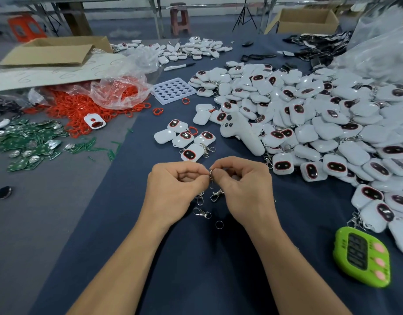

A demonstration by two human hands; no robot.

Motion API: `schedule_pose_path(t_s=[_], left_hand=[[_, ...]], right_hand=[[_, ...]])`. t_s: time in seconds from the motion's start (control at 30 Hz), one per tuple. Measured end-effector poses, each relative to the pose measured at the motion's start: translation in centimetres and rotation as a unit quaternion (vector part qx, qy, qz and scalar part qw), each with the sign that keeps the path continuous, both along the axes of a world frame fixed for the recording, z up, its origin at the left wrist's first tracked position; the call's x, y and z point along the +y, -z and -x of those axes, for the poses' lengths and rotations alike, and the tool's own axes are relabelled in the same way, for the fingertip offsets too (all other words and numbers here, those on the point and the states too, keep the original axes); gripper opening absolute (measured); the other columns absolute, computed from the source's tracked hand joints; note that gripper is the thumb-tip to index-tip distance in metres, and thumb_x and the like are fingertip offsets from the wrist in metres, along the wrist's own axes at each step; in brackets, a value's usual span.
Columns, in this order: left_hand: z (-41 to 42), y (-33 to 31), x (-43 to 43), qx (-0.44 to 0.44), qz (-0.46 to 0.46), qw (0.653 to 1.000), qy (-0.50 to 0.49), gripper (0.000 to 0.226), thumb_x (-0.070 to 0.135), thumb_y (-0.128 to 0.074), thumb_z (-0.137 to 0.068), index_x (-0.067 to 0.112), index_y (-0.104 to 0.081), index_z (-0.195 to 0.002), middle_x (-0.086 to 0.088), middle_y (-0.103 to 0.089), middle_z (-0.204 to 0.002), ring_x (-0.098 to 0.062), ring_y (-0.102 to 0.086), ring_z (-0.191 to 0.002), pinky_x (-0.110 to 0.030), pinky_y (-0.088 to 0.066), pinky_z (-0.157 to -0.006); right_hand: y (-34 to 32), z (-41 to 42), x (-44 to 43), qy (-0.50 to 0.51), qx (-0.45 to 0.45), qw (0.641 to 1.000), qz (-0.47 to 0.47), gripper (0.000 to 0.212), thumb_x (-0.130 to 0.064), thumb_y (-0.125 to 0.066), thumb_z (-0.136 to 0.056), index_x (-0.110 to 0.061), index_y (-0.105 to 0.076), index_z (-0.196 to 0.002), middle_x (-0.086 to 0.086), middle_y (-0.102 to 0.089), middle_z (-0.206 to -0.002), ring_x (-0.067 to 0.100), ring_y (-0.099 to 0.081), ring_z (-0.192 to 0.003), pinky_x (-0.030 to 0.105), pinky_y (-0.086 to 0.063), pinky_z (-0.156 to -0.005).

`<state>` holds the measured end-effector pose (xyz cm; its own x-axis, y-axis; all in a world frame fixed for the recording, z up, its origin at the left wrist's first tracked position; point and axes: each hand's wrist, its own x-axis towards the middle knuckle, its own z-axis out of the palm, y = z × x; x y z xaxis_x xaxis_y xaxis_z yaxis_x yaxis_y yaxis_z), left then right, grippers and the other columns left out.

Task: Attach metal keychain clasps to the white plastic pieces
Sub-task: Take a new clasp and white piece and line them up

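Note:
My left hand [177,187] and my right hand [241,185] meet over the blue cloth, both pinching a small metal split ring [211,172]. A lobster clasp [216,194] hangs below it between the hands. Another clasp [201,212] and a loose ring [219,224] lie on the cloth just below. A small group of white plastic pieces [187,142] with red-rimmed dark windows lies just beyond my hands, some with clasps on. A huge pile of the same pieces [321,123] fills the right side.
A green timer [361,255] lies at the right near edge. Red rings [86,105] spill from a plastic bag at left, beside green circuit boards [30,142]. A white perforated tray [173,89], a marker [179,65] and cardboard boxes [57,51] sit farther back.

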<state>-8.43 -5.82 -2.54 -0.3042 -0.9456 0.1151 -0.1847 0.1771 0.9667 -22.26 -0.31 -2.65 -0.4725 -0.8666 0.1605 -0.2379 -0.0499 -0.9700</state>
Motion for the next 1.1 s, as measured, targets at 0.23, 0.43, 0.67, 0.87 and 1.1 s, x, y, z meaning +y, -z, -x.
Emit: schedule_pose_path(t_s=[0.23,0.43,0.67,0.87,1.1], left_hand=[[-0.1,0.1,0.0,-0.029,0.031,0.999,0.018,0.017,0.026,-0.068,-0.063,0.024,-0.08,-0.075,0.005,-0.058,-0.055,-0.005,-0.048,-0.054,-0.021,-0.043,-0.054],[0.2,0.2,-0.1,-0.003,0.035,0.999,-0.042,0.018,0.026,-0.064,-0.06,0.018,-0.076,-0.07,0.005,-0.048,-0.051,-0.01,-0.038,-0.052,-0.019,-0.035,-0.05],[-1.4,-0.4,-1.9,0.009,0.063,0.961,-0.269,0.014,0.029,-0.066,-0.063,0.036,-0.076,-0.07,0.016,-0.058,-0.051,0.001,-0.045,-0.045,-0.009,-0.037,-0.047],[-2.0,-0.4,-2.2,-0.053,0.083,0.954,-0.283,0.012,0.032,-0.064,-0.064,0.04,-0.072,-0.07,0.015,-0.066,-0.059,-0.001,-0.056,-0.05,-0.008,-0.041,-0.052],[-1.0,0.2,-1.4,-0.153,0.121,0.967,-0.162,0.013,0.029,-0.065,-0.066,0.039,-0.069,-0.074,0.019,-0.065,-0.064,-0.002,-0.061,-0.063,-0.009,-0.044,-0.062]], right_hand=[[0.2,0.3,-0.1,-0.04,-0.013,0.999,-0.021,0.017,-0.016,-0.071,-0.082,-0.03,-0.078,-0.077,0.007,-0.068,-0.064,0.008,-0.045,-0.051,0.024,-0.041,-0.049],[0.0,0.0,-0.2,-0.039,-0.072,0.996,-0.022,0.01,-0.028,-0.068,-0.078,-0.03,-0.078,-0.082,-0.004,-0.064,-0.061,0.01,-0.051,-0.054,0.027,-0.043,-0.051],[-0.1,0.2,-0.7,-0.002,-0.021,0.999,-0.029,0.048,0.001,-0.058,-0.073,-0.036,-0.072,-0.1,-0.022,-0.069,-0.091,-0.001,-0.063,-0.077,0.013,-0.047,-0.063],[0.7,-2.0,-0.3,-0.115,0.16,0.977,-0.082,0.045,0.0,-0.054,-0.088,-0.04,-0.065,-0.103,-0.011,-0.066,-0.084,0.005,-0.06,-0.073,0.017,-0.05,-0.062],[-1.3,0.3,1.1,-0.289,0.164,0.936,-0.114,0.037,-0.003,-0.053,-0.07,-0.031,-0.074,-0.08,-0.012,-0.074,-0.075,0.004,-0.064,-0.067,0.021,-0.051,-0.064]])
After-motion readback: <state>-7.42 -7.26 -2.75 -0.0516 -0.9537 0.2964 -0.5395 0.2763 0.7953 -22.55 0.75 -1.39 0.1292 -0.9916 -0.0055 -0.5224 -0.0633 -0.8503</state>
